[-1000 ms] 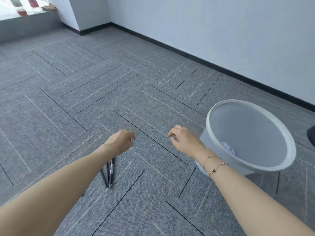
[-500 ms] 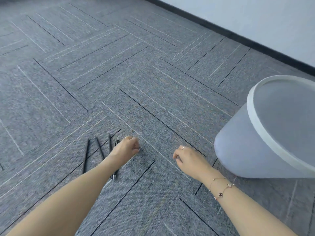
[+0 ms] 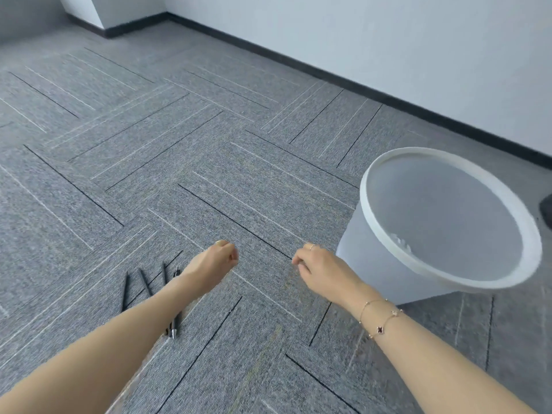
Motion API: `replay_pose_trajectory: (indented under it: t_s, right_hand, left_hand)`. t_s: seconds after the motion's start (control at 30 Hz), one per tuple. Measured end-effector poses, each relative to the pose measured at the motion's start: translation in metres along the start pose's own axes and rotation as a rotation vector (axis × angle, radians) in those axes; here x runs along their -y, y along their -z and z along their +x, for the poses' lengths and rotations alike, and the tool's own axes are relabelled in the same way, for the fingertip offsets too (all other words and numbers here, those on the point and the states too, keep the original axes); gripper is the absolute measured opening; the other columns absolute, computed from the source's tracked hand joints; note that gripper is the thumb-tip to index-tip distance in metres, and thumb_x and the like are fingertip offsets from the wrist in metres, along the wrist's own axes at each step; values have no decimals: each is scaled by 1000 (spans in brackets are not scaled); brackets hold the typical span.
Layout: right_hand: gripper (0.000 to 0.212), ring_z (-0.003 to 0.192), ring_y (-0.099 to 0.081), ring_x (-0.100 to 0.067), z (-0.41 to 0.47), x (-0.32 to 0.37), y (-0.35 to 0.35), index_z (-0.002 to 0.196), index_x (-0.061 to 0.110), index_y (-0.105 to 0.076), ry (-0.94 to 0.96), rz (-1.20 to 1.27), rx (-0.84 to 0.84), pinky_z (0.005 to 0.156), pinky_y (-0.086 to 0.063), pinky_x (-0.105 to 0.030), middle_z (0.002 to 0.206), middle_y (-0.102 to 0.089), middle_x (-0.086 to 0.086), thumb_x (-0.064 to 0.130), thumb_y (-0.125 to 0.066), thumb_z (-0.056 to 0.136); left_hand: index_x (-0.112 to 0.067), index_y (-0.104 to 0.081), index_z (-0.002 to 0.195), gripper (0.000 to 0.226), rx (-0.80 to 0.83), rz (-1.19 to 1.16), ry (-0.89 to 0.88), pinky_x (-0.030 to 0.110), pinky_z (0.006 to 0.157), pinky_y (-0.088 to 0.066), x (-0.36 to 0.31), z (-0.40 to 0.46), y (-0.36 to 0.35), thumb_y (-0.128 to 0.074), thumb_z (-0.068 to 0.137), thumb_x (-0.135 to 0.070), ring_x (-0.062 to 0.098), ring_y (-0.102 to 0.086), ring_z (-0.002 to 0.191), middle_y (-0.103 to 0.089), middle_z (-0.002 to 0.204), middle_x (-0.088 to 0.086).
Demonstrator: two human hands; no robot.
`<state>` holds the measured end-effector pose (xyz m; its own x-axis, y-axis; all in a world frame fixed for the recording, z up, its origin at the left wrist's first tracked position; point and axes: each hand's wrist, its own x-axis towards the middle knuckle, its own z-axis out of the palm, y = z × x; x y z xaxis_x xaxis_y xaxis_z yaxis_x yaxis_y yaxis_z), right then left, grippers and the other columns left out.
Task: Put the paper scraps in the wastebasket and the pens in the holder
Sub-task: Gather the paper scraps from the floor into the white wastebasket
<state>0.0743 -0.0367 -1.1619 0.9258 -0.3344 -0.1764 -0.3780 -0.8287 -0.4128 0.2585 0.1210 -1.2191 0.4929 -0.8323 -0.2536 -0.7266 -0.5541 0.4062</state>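
Observation:
Several dark pens [image 3: 145, 282] lie side by side on the grey carpet, partly hidden under my left forearm. My left hand [image 3: 216, 259] hovers just right of them, fingers curled shut with nothing seen in it. My right hand [image 3: 319, 265] hangs further right, fingers loosely curled and empty, close to the white wastebasket [image 3: 376, 264]. Pale paper scraps [image 3: 401, 243] show at the bottom of the basket. No pen holder is in view.
Grey carpet tiles [image 3: 209, 144] cover the floor. A white wall with a black skirting board [image 3: 388, 94] runs behind the basket. A dark object [image 3: 546, 209] sits at the right edge.
The view has tilted back up, showing the basket's inside again. Both hands stay curled above the carpet; the left has lifted slightly away from the pens.

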Motion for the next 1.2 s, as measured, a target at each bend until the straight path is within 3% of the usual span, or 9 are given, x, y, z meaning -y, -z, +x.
replay_pose_trajectory:
  t_s: [0.1, 0.2, 0.37, 0.57, 0.67, 0.8, 0.9, 1.0, 1.2]
  right_hand:
    - [26, 88, -58, -18, -8, 7, 46, 106, 10, -61, 23, 7, -77, 75, -51, -35, 106, -58, -2, 9, -37, 95]
    - [26, 94, -56, -17, -27, 7, 98, 104, 9, -63, 49, 13, -216, 81, -49, -32, 105, -61, -3, 6, -39, 93]
    - [18, 88, -55, -20, -73, -28, 164, 91, 8, -63, -68, 0, -422, 75, -47, -34, 91, -62, -5, 6, -46, 87]
    - [23, 98, -58, -23, -118, -81, 185, 101, 9, -64, -314, -2, -292, 86, -47, -34, 104, -62, -7, 8, -45, 87]
    - [27, 106, -57, -23, -128, -90, 180, 112, 11, -60, -365, 26, -161, 92, -46, -35, 117, -59, -7, 14, -46, 89]
    - [28, 105, -57, -28, -127, -92, 178, 113, 10, -59, -382, 5, -62, 92, -47, -39, 118, -60, -12, 14, -47, 88]
    - [25, 100, -58, -28, -123, -88, 181, 107, 10, -61, -369, 0, -79, 88, -48, -38, 113, -61, -13, 11, -47, 86]
    - [26, 102, -57, -29, -119, -81, 187, 110, 9, -60, -335, -10, -95, 90, -46, -37, 116, -57, -12, 11, -47, 88]
    - [28, 110, -55, -24, -93, -41, 194, 113, 9, -59, -187, 33, -149, 95, -44, -39, 117, -59, -11, 8, -47, 87]
  left_hand:
    - [-7, -58, 100, 15, -120, -14, -142, 15, 77, -43, -50, 15, 60, -50, 92, -17, 9, -50, 83, -52, 97, -1]
    - [-7, -59, 95, 11, -229, -41, -253, 26, 81, -53, -95, 31, 117, -54, 89, -15, 13, -56, 78, -59, 97, 5]
    - [-9, -60, 90, 6, -301, -122, -499, 31, 81, -55, -202, 45, 162, -58, 87, -13, 14, -58, 77, -58, 88, -1]
    - [-16, -65, 92, 12, -45, -14, -581, 39, 82, -52, -298, 55, 126, -58, 83, -13, 20, -61, 86, -62, 94, 3]
    - [-23, -60, 113, 30, 63, 157, -561, 32, 89, -47, -305, 57, 102, -60, 83, -16, 18, -57, 103, -62, 110, 1]
    - [-20, -68, 92, 15, -72, 234, -559, 24, 76, -38, -305, 56, 98, -63, 83, -30, 18, -60, 98, -65, 102, -1]
    - [-18, -70, 89, 26, -106, 245, -550, 31, 87, -41, -300, 53, 106, -62, 82, -41, 19, -56, 103, -63, 107, 1]
    - [-23, -62, 111, 29, -125, 216, -551, 39, 102, -34, -291, 48, 117, -62, 83, -30, 22, -45, 120, -51, 129, 1]
    - [-23, -58, 116, 29, -174, 137, -402, 36, 76, -51, -225, 23, 153, -53, 88, -17, 24, -59, 92, -56, 122, 0]
